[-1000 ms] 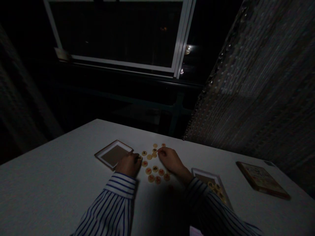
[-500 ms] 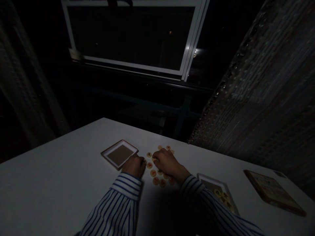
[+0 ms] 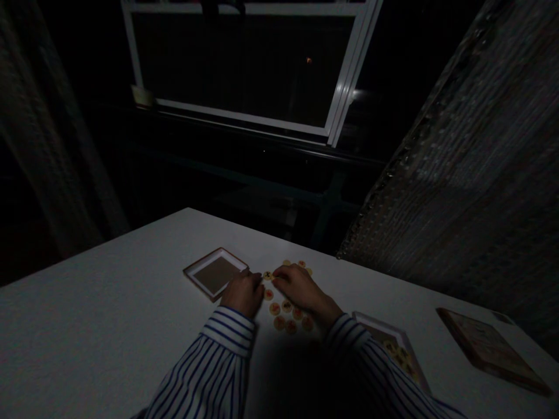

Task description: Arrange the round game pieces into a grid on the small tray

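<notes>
Round Chinese chess pieces with red or black characters lie on the white table (image 3: 144, 302). One black-marked piece (image 3: 268, 275) sits between my two hands. My left hand (image 3: 243, 293) is closed beside the shallow box lid (image 3: 194, 279), its fingertips at that piece's left side. What its curled fingers hold, if anything, is hidden. My right hand (image 3: 301, 286) is closed in a pinch, thumb and forefinger at the piece's right edge; I cannot make out whether it grips it. Red-marked pieces (image 3: 279, 323) and a black-marked one (image 3: 286, 306) lie nearer me, below the right hand.
At the right, an open box (image 3: 406, 343) holds several pieces, partly behind my right sleeve. Farther right lies a flat, brown-edged picture box (image 3: 489, 346). Behind the table are a dark window (image 3: 248, 70) and a patterned curtain (image 3: 454, 192).
My left fingertips have moved up toward the black-marked piece, and my right fingertips have come to its right edge. The whole view has shifted slightly.
</notes>
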